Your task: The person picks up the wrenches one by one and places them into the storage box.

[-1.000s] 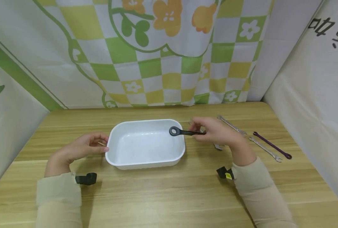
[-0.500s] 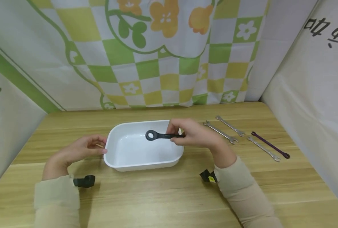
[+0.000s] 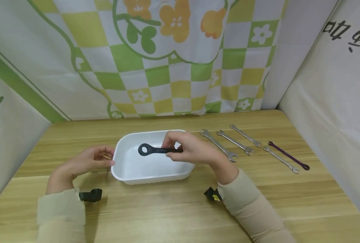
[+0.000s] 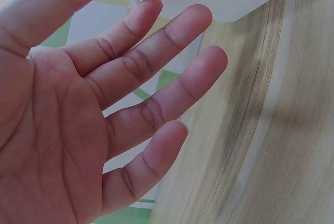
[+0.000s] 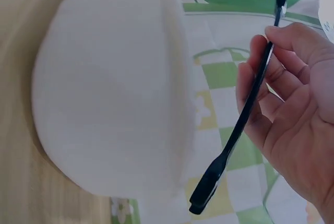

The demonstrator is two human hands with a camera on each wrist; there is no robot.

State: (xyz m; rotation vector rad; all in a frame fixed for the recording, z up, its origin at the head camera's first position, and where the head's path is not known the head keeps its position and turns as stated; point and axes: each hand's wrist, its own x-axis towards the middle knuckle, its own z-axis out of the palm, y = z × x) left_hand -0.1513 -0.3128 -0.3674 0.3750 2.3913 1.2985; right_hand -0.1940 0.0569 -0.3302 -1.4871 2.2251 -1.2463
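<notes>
A white plastic basin (image 3: 149, 177) stands on the wooden table. My left hand (image 3: 87, 162) is at its left end, thumb tip right at the rim; the left wrist view shows the fingers (image 4: 177, 85) loosely straight beside the outer wall. Thumb and fingers of my right hand (image 3: 187, 148) pinch a black ring-end wrench (image 3: 155, 150) by its handle. It is held level over the basin, ring head pointing left. From the right wrist, the wrench (image 5: 245, 112) appears edge-on, above the white basin wall (image 5: 109, 93). Its far end is partly hidden by my hand in the head view.
Right of the basin lie several wrenches: silver open-ended ones, including a large wrench (image 3: 217, 145) and a smaller wrench (image 3: 281, 160), and a dark purple wrench (image 3: 289, 156). A green-and-yellow checked cloth (image 3: 174, 77) hangs behind the table (image 3: 143, 216), with white cloth at both sides.
My right hand has carried the black wrench leftward from the basin's right edge to over its middle, uncovering silver wrenches on the table. The left hand has stayed at the rim.
</notes>
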